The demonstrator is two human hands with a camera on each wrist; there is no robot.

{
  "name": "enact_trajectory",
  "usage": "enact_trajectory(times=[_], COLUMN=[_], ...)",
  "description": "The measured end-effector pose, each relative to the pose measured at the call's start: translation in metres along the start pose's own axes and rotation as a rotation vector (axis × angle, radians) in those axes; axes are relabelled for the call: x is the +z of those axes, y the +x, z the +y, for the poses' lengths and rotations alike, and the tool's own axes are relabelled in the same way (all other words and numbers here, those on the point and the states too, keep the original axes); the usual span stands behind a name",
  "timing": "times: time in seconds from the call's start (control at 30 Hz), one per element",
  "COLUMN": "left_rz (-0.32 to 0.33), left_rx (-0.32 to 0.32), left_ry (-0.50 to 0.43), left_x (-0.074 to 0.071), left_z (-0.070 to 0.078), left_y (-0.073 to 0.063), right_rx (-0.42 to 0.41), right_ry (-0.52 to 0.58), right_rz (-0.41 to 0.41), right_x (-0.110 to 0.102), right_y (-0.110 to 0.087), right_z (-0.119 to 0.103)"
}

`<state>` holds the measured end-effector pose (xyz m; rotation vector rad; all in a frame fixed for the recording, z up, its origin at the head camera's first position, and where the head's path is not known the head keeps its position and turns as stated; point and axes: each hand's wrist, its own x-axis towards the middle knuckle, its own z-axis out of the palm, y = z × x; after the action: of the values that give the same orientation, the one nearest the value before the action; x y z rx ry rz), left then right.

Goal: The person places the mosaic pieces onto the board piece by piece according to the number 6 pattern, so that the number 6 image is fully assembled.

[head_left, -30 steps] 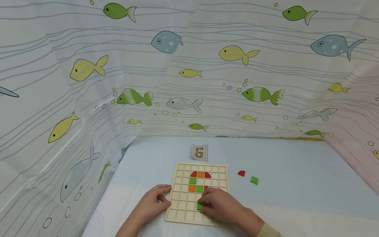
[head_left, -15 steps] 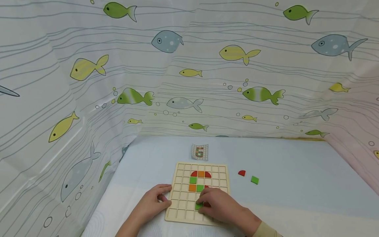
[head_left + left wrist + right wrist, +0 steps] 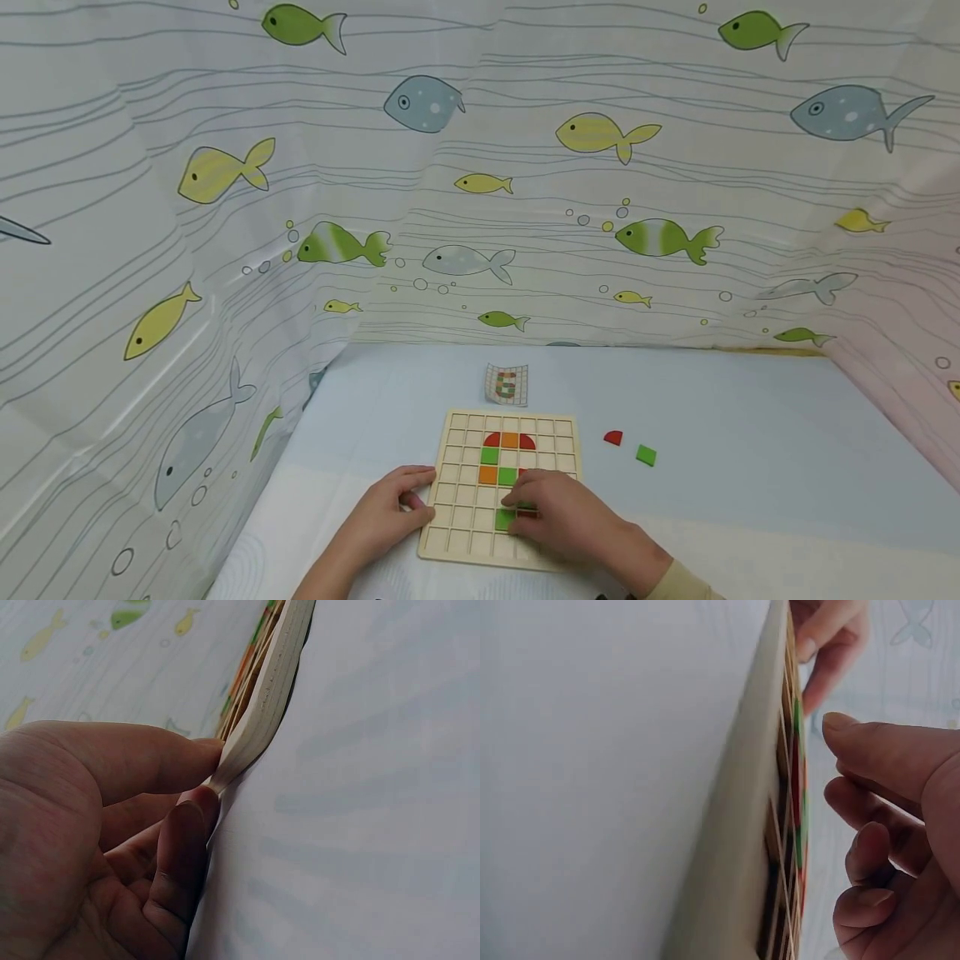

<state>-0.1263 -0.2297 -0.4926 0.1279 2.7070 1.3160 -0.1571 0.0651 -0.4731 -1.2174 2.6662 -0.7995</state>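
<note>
A wooden grid board (image 3: 461, 542) lies on the table. My left hand (image 3: 386, 517) holds its left edge with thumb and fingers; the left wrist view shows the thumb tip against the board's edge (image 3: 259, 712). Over the board's lower right is my right hand (image 3: 562, 517), fingers loosely bent. Its thumb is beside a green square tile (image 3: 505, 520) lying in a cell. In the right wrist view, nothing shows between the right thumb (image 3: 855, 731) and fingers, which stand apart from the board. A red piece (image 3: 527, 514) and another green piece show partly under that hand.
Higher on the board sit red quarter-circles (image 3: 492, 440), orange squares (image 3: 510, 440) and green squares (image 3: 490, 456). Right of the board lie a loose red quarter-circle (image 3: 613, 437) and a green square (image 3: 646, 455). Behind the board is a pattern card (image 3: 506, 385).
The green square tile has shifted slightly left into its cell. My right hand has then drawn up a little from it, showing more of the pieces beneath. My left hand stays put.
</note>
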Motion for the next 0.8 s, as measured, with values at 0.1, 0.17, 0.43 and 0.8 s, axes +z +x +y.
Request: enact_trajectory(times=[0.1,0.17,0.43,0.8], left_rz=[0.001,0.002,0.005,-0.001], left_rx=[0.0,0.001,-0.026,-0.036], left_ry=[-0.002,-0.005,-0.029,-0.04], left_x=[0.0,0.0,0.002,0.002], left_z=[-0.001,-0.001,0.001,0.002], left_y=[0.0,0.0,0.001,0.0], right_rx=[0.022,0.048,0.202,0.365], right_ry=[0.017,0.043,0.051,-0.013], right_rz=[0.024,0.034,0.091,0.198], right_x=[-0.008,-0.013,-0.032,-0.049], right_y=[-0.002,-0.004,-0.015,-0.026], right_z=[0.004,0.008,0.029,0.065])
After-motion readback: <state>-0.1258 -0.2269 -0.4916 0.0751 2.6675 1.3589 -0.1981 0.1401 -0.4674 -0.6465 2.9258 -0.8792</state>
